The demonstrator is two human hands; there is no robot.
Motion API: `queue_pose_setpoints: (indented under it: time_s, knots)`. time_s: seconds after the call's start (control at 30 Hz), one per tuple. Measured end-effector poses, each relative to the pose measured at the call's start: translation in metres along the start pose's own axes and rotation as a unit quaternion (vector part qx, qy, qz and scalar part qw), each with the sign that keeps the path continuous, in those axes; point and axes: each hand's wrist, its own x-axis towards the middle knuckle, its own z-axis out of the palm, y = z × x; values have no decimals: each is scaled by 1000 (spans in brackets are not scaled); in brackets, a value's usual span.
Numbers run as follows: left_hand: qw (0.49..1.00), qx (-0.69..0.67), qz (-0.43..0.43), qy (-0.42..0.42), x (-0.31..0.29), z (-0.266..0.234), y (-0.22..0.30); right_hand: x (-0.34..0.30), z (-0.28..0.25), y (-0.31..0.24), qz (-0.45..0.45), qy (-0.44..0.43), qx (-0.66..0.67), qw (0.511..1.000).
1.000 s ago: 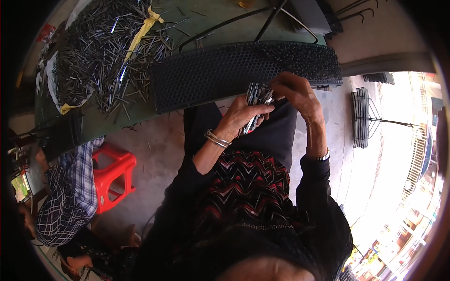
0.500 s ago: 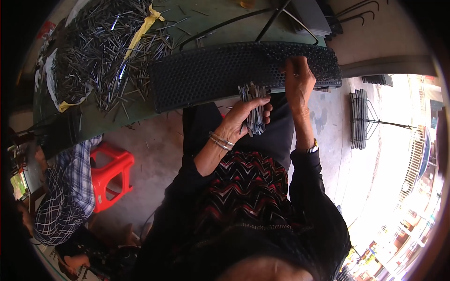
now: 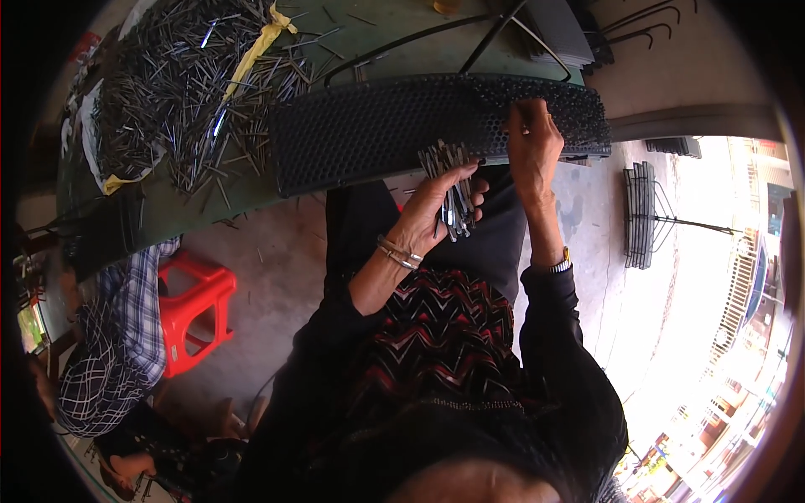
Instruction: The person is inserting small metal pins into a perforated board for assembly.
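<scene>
The perforated black panel (image 3: 377, 130) spans the table edge; loose metal pins (image 3: 176, 92) crowd its left.

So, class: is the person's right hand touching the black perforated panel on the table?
Touching. The head view shows the right hand resting its fingertips on the black perforated panel, no gap visible, while the left hand holds a bundle of metal pins below it.

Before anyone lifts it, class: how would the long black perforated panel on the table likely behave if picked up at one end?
The black panel is long and thin, so it may sag or flex. Its holes probably keep it light. Its right end, under the right hand, overhangs the green table, so it might tip. The left hand holds a pin bundle.
</scene>
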Motion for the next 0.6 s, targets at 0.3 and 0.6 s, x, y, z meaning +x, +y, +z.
queue_pose_setpoints:
  time_s: [0.3, 0.6]
  knots:
    - [999, 39, -2, 20, -3, 3, 2, 2, 2, -3, -50, 18, -24, 998]
    - [996, 51, 20, 65, -8, 11, 4, 1, 0, -4, -43, 10, -15, 999]
